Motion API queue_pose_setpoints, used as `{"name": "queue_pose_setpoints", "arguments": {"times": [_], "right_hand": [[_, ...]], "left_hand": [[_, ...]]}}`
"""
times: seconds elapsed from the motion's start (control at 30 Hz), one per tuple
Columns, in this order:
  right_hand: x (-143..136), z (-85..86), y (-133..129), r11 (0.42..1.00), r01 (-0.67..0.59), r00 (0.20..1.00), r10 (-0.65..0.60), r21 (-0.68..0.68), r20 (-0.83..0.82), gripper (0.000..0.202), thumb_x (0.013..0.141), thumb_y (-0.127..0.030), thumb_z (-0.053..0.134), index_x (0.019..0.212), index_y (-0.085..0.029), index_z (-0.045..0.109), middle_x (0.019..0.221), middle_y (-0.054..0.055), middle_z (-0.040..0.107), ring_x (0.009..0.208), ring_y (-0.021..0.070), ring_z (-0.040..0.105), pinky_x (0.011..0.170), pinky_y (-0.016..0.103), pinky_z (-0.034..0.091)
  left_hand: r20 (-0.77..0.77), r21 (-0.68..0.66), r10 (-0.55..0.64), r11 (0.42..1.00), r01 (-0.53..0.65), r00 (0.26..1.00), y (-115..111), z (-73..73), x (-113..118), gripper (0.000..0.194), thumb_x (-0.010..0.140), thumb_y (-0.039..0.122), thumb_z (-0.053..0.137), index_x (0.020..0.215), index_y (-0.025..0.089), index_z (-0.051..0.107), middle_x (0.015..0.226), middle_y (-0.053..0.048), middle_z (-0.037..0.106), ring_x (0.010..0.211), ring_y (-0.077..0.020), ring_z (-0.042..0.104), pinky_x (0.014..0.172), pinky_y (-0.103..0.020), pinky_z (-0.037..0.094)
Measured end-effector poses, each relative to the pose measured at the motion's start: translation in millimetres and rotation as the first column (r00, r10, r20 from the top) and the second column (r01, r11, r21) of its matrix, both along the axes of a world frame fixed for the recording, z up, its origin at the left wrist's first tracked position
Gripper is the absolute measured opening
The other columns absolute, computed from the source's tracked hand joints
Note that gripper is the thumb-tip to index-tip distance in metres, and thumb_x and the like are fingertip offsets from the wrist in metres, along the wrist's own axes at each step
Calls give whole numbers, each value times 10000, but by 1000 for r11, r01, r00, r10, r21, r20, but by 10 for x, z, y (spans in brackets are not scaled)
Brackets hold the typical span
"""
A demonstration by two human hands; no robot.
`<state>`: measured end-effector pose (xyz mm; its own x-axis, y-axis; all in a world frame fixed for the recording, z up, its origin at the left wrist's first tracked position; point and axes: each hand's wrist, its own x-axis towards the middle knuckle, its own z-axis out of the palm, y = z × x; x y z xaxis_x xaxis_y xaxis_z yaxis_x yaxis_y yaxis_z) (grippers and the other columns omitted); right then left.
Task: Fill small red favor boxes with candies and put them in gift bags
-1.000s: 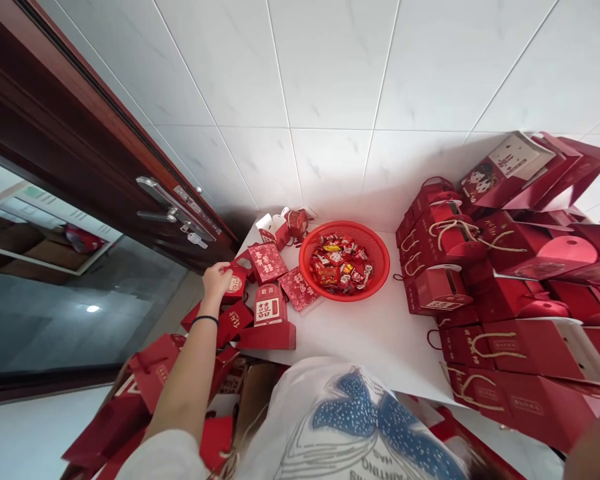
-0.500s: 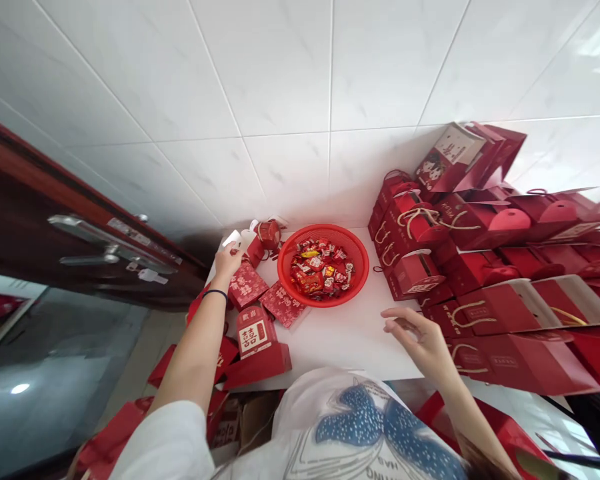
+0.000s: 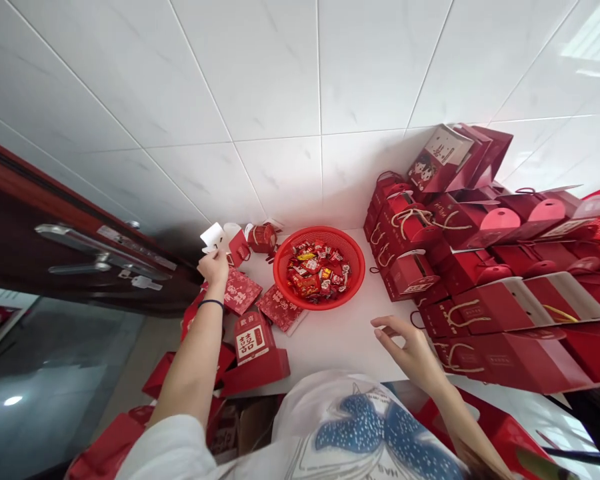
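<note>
At the far left end of the table, my left hand (image 3: pixel 214 267) is closed at the raised white inner flap of a small red gift box (image 3: pixel 239 249). The lower part of this box is partly hidden behind other boxes and the hand. My right hand (image 3: pixel 405 343) hovers over the right front of the white table, fingers loosely apart and holding nothing. Between and beyond the hands stands a red plastic basket (image 3: pixel 281 288) with several red-wrapped candies (image 3: pixel 313 267) and a few yellow ones in it.
Flat red patterned boxes (image 3: pixel 279 307) and a box with a white label (image 3: pixel 251 343) lie near my left forearm. Rows of red gift boxes (image 3: pixel 505 353) are stacked on the right. A tiled wall (image 3: pixel 280 180) backs the table; a dark door (image 3: pixel 20 207) stands left.
My left hand has shifted left, and the white flap beside it now stands up higher and shows more. The right hand stays over the table. The view has shifted slightly.
</note>
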<state>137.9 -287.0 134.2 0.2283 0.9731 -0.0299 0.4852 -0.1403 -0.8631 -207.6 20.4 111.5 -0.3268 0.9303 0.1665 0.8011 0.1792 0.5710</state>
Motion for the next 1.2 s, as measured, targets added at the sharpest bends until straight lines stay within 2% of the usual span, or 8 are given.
{"name": "queue_pose_setpoints", "arguments": {"times": [0.1,0.2,0.33,0.5,0.67,0.83,1.03,1.2], "right_hand": [[-77,-13,80,999,-42,999,42,2,-24,312,904,-471,542,954,-218,717,912,80,749,735,198,692,530,258,507],[-149,-24,165,997,-73,995,74,16,-62,327,909,-488,548,1019,-222,704,962,89,743,730,196,686,510,255,496],[-205,-63,271,999,-33,984,38,34,-173,456,923,-550,536,1244,-234,606,1147,120,700,764,190,700,487,238,488],[-175,-214,298,999,26,970,-15,42,-243,552,928,-608,499,1323,-224,533,1195,141,675,810,197,703,679,317,581],[-83,-505,183,999,35,996,-33,23,-84,620,886,-581,584,1408,-253,516,1356,156,586,1118,280,641,895,433,559],[-64,-926,87,990,-126,992,127,-66,16,335,905,-449,582,1139,-272,744,1513,126,445,1340,323,502,1094,508,421],[-135,-1347,163,990,-69,997,73,-122,34,411,849,-331,581,1238,-233,675,1256,138,660,1184,295,621,968,453,518],[-129,-1392,210,978,-90,995,81,-186,-56,560,749,-296,649,1306,-275,602,1172,52,718,952,241,694,779,365,567]], "left_hand": [[98,124,2,992,-14,995,-230,260,-48,318,894,288,527,1023,85,734,1002,-128,766,977,-269,683,884,-355,510],[232,234,-136,969,81,963,-567,492,13,272,813,321,642,960,126,761,938,-84,782,891,-255,699,852,-363,537],[335,76,-392,917,390,857,-1169,555,306,221,707,344,713,830,173,779,790,-43,773,730,-225,693,715,-339,563],[482,-34,-628,683,729,611,-1944,126,843,133,775,258,653,810,218,775,857,-47,776,786,-204,709,723,-297,571],[549,-96,-569,685,722,612,-2360,-532,1190,190,834,191,578,898,204,755,883,-58,746,762,-185,692,693,-291,564],[570,-179,-479,721,669,668,-2379,-1004,1271,256,797,117,560,962,193,740,1000,-67,756,878,-205,701,776,-319,572],[554,-232,-482,693,682,678,-2327,-1198,1198,327,803,125,547,1075,212,706,1028,-48,740,784,-177,686,792,-335,572],[467,-193,-544,707,680,698,-2358,-1186,1197,327,731,182,689,1058,203,688,1078,-80,665,1050,-268,654,935,-412,529]]}}
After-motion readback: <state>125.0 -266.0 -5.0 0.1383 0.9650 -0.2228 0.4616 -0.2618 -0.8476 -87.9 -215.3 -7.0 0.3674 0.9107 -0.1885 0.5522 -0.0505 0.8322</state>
